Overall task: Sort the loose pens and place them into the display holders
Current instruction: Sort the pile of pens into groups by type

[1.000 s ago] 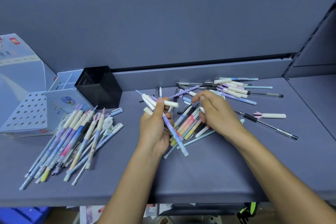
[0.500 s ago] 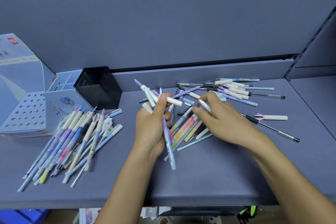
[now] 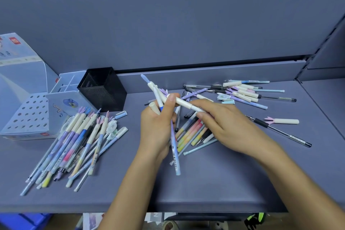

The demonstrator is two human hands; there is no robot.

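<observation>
I observe the left hand (image 3: 156, 129) gripping a pen bundle (image 3: 176, 157) above the shelf (image 3: 205, 183). Since the previous frame, the right hand (image 3: 229, 127) has left the loose pile (image 3: 190, 133) and pinches a white pen (image 3: 183, 103) against that bundle.

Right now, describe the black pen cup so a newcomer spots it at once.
Look along the back edge of the grey shelf, toward its left end. The black mesh cup stands there, just right of the pale plastic holders. It alone is dark, with fine mesh walls.

Pastel gradient pens (image 3: 78, 145), black mesh holder (image 3: 104, 89), grey-blue shelf (image 3: 214, 179).
</observation>
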